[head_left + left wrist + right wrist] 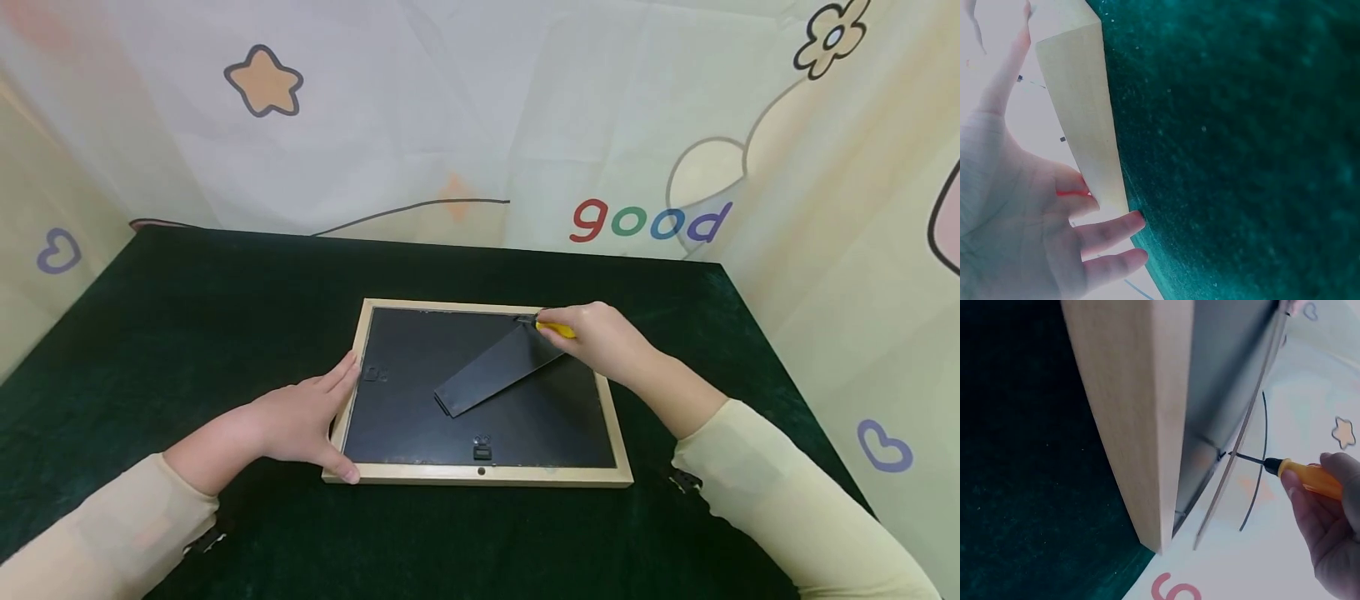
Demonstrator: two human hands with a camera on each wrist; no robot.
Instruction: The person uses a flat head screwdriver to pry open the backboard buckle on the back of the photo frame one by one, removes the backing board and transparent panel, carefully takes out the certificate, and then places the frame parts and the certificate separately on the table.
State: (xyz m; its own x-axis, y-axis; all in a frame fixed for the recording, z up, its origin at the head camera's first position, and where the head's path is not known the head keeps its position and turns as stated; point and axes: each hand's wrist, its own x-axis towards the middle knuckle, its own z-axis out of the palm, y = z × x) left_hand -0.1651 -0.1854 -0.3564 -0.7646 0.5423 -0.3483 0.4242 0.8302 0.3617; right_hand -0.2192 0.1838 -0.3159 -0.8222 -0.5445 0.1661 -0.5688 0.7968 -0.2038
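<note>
A picture frame (420, 474) with a light wooden rim lies face down, its black backing board (555, 433) uppermost. A black easel stand (495, 375) runs slantwise across the board. My left hand (307, 417) rests against the frame's left side, fingers spread, thumb at the near left corner; the left wrist view shows its fingers (1110, 231) along the wooden edge (1082, 106). My right hand (603, 337) grips a screwdriver (1313, 479) by its yellow handle. The dark shaft points left, its tip close to the stand's far end by the far rim.
Dark green cloth (187, 333) covers the table around the frame. A pale printed curtain (420, 108) stands behind and at both sides. A small black hanger (482, 450) sits on the board near the front rim, another (375, 375) at the left.
</note>
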